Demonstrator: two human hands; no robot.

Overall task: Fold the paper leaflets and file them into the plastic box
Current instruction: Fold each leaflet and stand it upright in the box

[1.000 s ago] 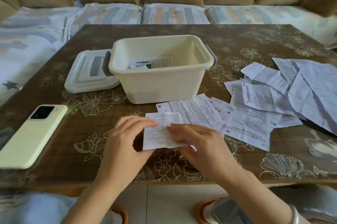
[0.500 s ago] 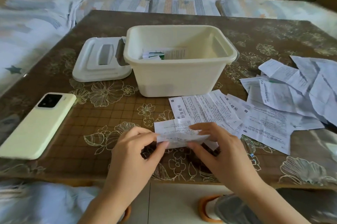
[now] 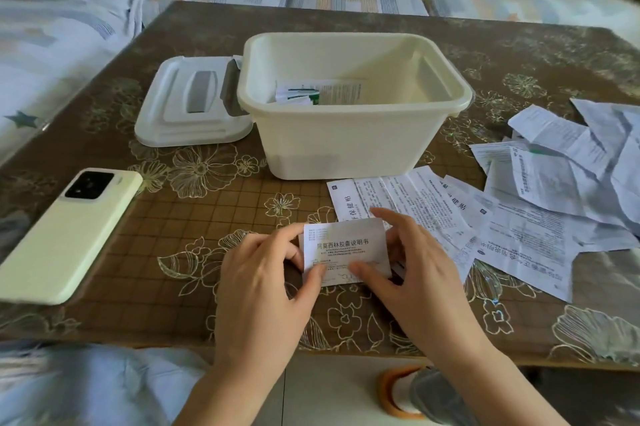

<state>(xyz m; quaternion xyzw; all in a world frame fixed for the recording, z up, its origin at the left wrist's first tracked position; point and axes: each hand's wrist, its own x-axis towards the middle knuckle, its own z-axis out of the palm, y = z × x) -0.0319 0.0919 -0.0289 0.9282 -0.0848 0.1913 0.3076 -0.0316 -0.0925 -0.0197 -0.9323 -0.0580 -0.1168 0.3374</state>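
A small folded white leaflet (image 3: 344, 249) with printed text is held just above the table near its front edge. My left hand (image 3: 266, 287) pinches its left edge between thumb and fingers. My right hand (image 3: 412, 273) pinches its right side, thumb on the lower front. Behind them stands the cream plastic box (image 3: 349, 145), open, with a few folded leaflets (image 3: 311, 93) inside. Several unfolded leaflets (image 3: 512, 217) lie spread to the right of the box.
The box lid (image 3: 187, 107) lies flat left of the box. A pale green phone (image 3: 65, 235) rests at the table's left front. A sofa with cushions runs behind the brown floral table (image 3: 207, 217).
The leaflet was folded over from a wider sheet into a small rectangle, and both hands have turned it so its printed face shows. The camera moved closer.
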